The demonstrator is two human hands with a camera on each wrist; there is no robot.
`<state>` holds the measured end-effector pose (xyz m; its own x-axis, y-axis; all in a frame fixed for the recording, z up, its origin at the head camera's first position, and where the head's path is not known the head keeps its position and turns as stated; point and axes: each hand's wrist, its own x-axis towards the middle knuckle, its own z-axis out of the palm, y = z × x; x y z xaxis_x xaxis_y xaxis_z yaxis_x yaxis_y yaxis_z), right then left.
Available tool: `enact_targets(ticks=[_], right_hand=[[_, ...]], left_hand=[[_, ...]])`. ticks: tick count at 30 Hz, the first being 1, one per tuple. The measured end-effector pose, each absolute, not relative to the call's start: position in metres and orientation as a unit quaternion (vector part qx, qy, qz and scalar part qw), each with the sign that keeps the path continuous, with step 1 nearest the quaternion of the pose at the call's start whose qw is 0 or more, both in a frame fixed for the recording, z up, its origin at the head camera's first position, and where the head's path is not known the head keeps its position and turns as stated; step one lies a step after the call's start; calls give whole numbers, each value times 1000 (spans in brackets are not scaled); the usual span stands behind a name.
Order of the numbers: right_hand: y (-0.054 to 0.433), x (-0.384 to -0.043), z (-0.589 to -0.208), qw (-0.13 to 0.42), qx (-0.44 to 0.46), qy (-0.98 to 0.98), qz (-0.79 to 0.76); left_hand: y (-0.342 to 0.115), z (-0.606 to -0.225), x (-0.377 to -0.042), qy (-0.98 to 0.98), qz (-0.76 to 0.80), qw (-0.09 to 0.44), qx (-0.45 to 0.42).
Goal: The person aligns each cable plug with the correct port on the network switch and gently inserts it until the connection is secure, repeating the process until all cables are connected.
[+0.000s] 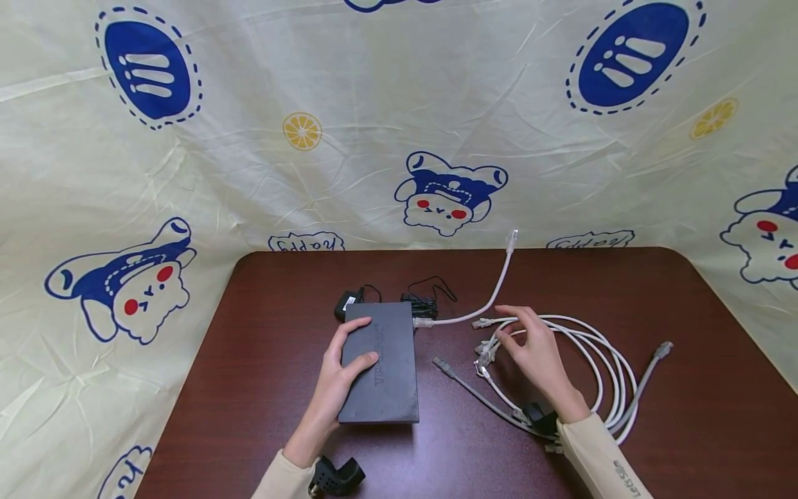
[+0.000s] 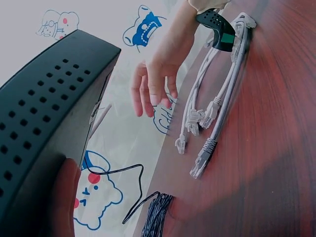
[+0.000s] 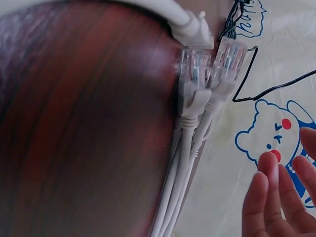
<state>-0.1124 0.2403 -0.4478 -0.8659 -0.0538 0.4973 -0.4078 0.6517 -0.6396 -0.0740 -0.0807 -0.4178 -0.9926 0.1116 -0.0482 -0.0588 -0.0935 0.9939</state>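
My left hand (image 1: pixel 337 367) grips a dark grey network switch (image 1: pixel 389 374) by its left side, thumb on the top face. In the left wrist view, the holed side of the switch (image 2: pixel 39 103) fills the left. A short white network cable (image 1: pixel 464 317) has one plug at the switch's right side, while its other plug points up at the back. My right hand (image 1: pixel 530 346) hovers over a coil of white network cables (image 1: pixel 614 360), fingers loosely bent and holding nothing. Clear plugs (image 3: pixel 195 74) at the cable ends show in the right wrist view, apart from the fingertips (image 3: pixel 269 163).
Behind the switch lie a black power adapter (image 1: pixel 346 303) and a bundled black cord (image 1: pixel 420 305). A grey cable (image 1: pixel 480 398) lies among the white ones, its plug towards the switch. A patterned cloth (image 1: pixel 349 187) hangs along the back edge of the brown table (image 1: pixel 249 388).
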Motion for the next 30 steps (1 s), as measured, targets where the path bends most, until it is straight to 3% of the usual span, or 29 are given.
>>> enact_targets(ticks=[21, 30], right_hand=[[253, -127, -457, 85, 84, -915, 384], [257, -134, -461, 60, 69, -917, 389]], left_hand=[[-81, -420, -73, 669, 741, 58, 14], [-82, -420, -74, 672, 738, 57, 14]])
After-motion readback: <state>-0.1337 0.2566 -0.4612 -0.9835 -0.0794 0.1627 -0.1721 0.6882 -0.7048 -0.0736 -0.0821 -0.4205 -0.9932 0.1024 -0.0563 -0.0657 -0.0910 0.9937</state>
